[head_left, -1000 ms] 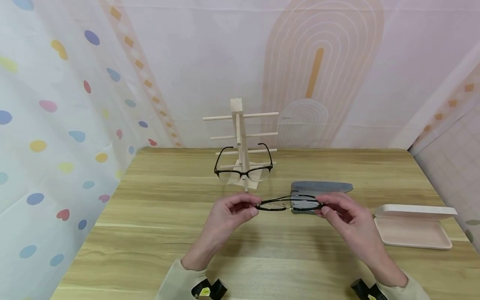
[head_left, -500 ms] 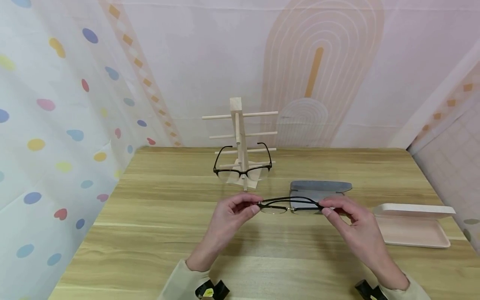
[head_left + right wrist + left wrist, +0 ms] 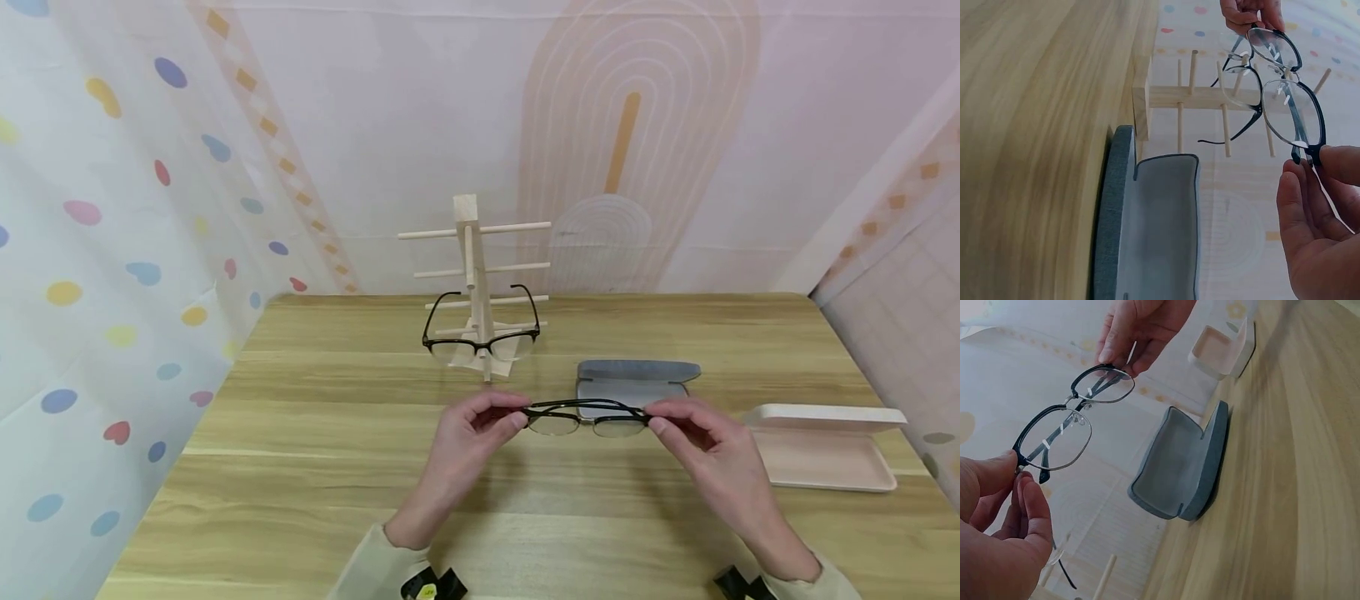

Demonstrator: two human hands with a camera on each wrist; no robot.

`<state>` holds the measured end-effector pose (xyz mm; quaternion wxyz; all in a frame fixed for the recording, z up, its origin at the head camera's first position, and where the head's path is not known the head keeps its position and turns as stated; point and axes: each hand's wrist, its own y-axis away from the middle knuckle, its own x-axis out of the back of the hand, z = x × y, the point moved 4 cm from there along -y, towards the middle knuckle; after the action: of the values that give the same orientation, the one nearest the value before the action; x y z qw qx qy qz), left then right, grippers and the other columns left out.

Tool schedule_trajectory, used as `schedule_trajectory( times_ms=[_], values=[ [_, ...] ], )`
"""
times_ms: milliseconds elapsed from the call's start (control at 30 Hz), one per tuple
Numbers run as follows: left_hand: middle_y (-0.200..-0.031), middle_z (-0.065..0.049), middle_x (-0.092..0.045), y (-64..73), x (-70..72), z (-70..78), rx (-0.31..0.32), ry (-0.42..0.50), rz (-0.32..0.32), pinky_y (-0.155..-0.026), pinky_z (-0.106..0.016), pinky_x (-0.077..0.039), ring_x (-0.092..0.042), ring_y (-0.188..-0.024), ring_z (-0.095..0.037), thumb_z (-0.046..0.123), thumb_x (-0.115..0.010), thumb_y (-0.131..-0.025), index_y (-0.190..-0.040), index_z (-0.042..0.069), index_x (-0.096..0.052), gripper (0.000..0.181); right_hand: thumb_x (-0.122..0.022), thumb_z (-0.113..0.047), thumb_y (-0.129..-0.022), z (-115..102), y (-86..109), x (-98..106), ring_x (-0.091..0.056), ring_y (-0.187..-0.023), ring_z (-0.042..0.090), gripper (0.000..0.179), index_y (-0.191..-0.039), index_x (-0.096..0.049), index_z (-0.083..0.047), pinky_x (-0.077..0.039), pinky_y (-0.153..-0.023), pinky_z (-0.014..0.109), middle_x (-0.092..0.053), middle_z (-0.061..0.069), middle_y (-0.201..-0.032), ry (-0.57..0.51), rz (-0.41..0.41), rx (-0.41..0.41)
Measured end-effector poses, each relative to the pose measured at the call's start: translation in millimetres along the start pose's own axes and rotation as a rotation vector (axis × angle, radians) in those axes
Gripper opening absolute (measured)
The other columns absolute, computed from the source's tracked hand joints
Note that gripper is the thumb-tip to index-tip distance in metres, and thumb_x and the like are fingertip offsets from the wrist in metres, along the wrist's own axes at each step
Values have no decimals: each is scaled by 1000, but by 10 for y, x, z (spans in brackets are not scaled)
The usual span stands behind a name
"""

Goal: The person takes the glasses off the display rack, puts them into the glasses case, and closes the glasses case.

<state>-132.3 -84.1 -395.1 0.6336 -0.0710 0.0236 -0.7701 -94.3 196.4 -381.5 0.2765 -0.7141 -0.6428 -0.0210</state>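
Note:
Both hands hold up a pair of eyeglasses [image 3: 585,419] with dark upper rims, thin metal lower rims and folded temples. My left hand [image 3: 474,437] pinches one end of the frame between thumb and fingers. At the other end, the right hand [image 3: 708,450] pinches the opposite corner; the right wrist view shows its thumb on the dark rim. Behind the lenses, an opened grey glasses case [image 3: 1175,465] lies on the table. A wooden display stand [image 3: 480,275] rises beyond the left hand, with a second pair of black-framed eyeglasses [image 3: 482,345] resting low on it, temples unfolded.
An opened white glasses case with a pinkish inside [image 3: 825,458] lies at the right, close to the right hand. The stand's thin pegs [image 3: 517,227] stick out sideways. A patterned cloth [image 3: 375,125] hangs behind the wooden table [image 3: 300,467].
The held eyeglasses have tilted so their lenses face the head camera more, and both hands have shifted slightly. The head view has drifted a little. Cases and stand stay put.

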Motion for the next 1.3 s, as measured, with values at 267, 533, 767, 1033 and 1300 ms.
schedule_trajectory(
  times_ms=[267, 533, 767, 1033, 1300],
  values=[
    [-111, -15, -73, 0, -82, -43, 34, 26, 17, -83, -23, -58, -68, -93, -15, -2, -75, -91, -109, -4, -74, 18, -73, -4, -96, 76, 30, 40, -66, -86, 3, 15, -109, -78, -9, -52, -70, 14, -75, -7, -100, 19, 18, -62],
    [-107, -12, -74, -19, -150, -63, 53, 68, 61, -78, -22, -57, -69, -90, -15, -1, -77, -90, -106, -2, -75, 17, -74, -4, -96, 132, 21, 74, -67, -85, 1, 13, -109, -77, -5, -53, -69, 14, -75, -10, -98, 28, 39, -87],
    [-105, -12, -74, -47, -217, -82, 43, 101, 100, -77, -21, -57, -70, -87, -13, -1, -78, -89, -104, -4, -75, 15, -74, -5, -96, 170, 5, 115, -66, -82, 1, 12, -107, -77, -2, -53, -67, 14, -73, -14, -96, 47, 54, -100],
    [-103, -12, -73, -82, -311, -155, 83, 178, 126, -78, -22, -56, -70, -87, -12, 3, -78, -91, -105, -10, -71, 20, -72, -7, -98, 236, -32, 149, -69, -83, -1, 15, -109, -75, 3, -55, -72, 14, -74, -15, -94, 21, 58, -148],
    [-104, -12, -73, -106, -411, -202, 112, 223, 124, -80, -22, -56, -70, -89, -13, 3, -77, -92, -107, -10, -71, 21, -72, -17, -100, 339, -45, 192, -70, -82, -1, 24, -115, -74, 0, -54, -71, 13, -74, -16, -93, 46, 76, -244]
  ],
)
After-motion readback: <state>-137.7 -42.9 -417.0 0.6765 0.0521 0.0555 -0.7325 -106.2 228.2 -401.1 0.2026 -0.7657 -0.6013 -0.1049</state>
